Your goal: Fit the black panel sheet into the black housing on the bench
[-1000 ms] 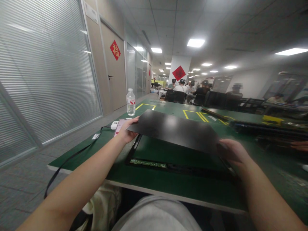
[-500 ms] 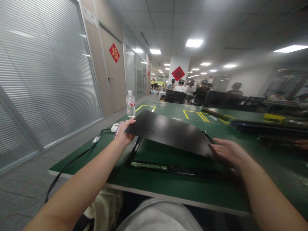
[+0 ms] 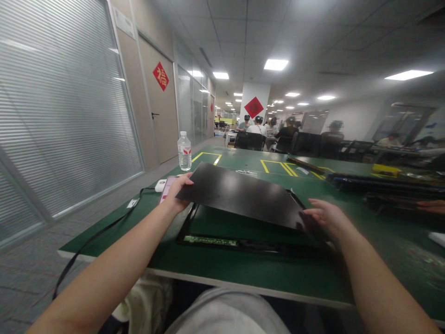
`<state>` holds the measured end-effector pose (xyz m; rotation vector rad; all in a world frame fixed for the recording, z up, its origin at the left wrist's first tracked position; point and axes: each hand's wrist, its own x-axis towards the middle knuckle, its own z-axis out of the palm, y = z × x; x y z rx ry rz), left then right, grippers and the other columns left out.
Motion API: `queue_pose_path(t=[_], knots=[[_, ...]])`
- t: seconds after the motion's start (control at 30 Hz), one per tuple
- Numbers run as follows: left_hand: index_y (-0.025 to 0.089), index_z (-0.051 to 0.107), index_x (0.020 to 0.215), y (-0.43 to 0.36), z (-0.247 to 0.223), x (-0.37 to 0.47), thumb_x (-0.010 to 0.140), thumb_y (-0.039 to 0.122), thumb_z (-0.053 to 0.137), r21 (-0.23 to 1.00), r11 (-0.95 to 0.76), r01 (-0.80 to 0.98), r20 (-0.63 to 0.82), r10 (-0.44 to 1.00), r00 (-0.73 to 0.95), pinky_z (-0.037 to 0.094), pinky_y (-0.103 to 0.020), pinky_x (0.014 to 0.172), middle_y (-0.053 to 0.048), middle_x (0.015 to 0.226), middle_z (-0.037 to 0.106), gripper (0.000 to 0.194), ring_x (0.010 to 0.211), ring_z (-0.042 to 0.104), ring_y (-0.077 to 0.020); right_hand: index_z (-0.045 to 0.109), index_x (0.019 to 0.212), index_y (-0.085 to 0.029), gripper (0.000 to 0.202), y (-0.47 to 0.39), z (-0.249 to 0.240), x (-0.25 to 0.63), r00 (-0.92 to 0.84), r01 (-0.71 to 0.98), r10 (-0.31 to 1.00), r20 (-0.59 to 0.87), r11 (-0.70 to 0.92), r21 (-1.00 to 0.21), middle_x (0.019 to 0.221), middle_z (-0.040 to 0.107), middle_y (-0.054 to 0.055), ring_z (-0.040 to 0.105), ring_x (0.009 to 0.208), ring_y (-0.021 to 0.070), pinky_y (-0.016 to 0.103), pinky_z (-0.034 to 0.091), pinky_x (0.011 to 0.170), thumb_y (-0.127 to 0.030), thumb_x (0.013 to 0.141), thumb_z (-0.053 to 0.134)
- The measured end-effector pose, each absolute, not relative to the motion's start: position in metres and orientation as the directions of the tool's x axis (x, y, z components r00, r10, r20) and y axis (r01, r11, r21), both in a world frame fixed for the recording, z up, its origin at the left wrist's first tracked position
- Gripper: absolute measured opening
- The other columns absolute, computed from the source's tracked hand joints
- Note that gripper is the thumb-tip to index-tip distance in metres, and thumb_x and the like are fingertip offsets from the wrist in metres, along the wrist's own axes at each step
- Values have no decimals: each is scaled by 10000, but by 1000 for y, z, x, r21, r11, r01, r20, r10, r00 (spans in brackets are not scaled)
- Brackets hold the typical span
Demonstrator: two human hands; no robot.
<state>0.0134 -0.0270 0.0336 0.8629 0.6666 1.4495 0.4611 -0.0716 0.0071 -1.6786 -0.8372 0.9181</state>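
A thin black panel is tilted above a black frame, its left side higher than its right. My left hand grips the panel's left edge, thumb on top. At the right edge, my right hand touches the panel near its corner with the fingertips; the fingers are partly spread and blurred. The frame lies on the green table, and a green circuit strip shows along its near side. The panel hides much of the frame's far side.
Beyond my left hand are a phone, a white plug with a black cable and a water bottle. Dark bars and a yellow object lie right. Another person's hand shows at the right edge.
The view has shifted slightly, moving the scene left. The panel stays tilted between both hands, with its left end a little lower. A white object now shows at the right edge.
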Motion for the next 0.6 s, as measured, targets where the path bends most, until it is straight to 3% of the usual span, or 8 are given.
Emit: queue_pose_path(t=[0.3, 0.6], knots=[[147, 594, 817, -23, 21, 21, 443, 75, 545, 804, -128, -581, 60, 989, -135, 517, -306, 534, -33, 698, 663, 384, 589, 621, -202, 623, 1127, -146, 331, -76, 11, 453, 549, 174, 825, -135, -271, -947, 636, 721, 93, 439, 431, 108, 180, 312, 385, -207, 808, 564], [162, 582, 849, -24, 21, 23, 440, 80, 522, 787, -160, -596, 73, 983, -169, 526, -311, 530, -16, 718, 661, 421, 592, 622, -199, 637, 1067, -150, 264, -76, 10, 448, 548, 222, 829, -115, -276, -935, 621, 712, 91, 403, 408, 105, 189, 272, 374, -197, 817, 567]])
